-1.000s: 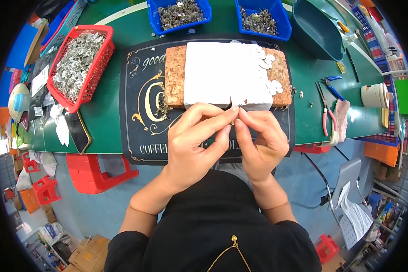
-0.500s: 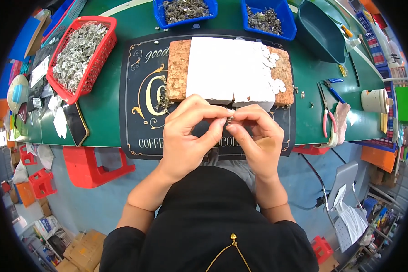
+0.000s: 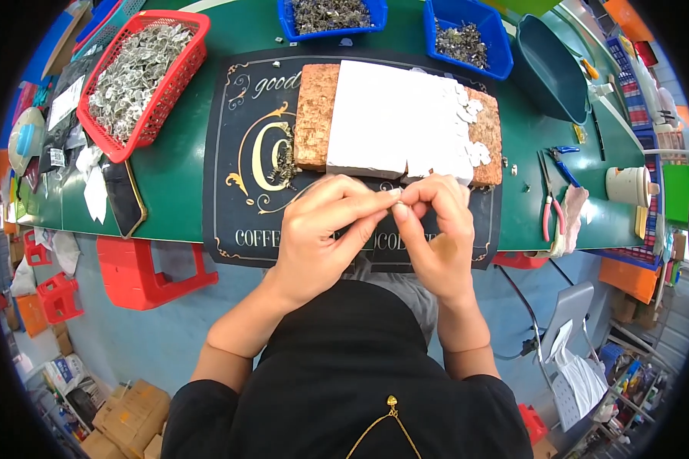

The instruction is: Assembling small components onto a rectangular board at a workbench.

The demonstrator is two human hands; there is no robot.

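Note:
My left hand (image 3: 321, 233) and my right hand (image 3: 440, 233) meet fingertip to fingertip over the front part of a black printed mat (image 3: 241, 214). Each is closed in a pinch, thumb against forefinger. Whatever sits between the fingertips is too small and too covered to name. Just beyond my hands lies a white slab (image 3: 398, 115) resting on a cork-like brown block (image 3: 314, 115), with small white pieces (image 3: 478, 153) along its right edge. A small heap of dark metal bits (image 3: 285, 164) lies on the mat beside the block's left end.
A red basket (image 3: 195, 61) full of small metallic pieces stands at left. Two blue bins (image 3: 505, 65) with small dark parts and a dark green tub (image 3: 551, 73) line the back. Pink-handled pliers (image 3: 547, 206), blue-handled cutters (image 3: 565, 164) and a white roll (image 3: 628, 186) lie right.
The small metallic piece that showed between my fingertips is now hidden. My hands stay together in a pinch, and the whole view has shifted slightly.

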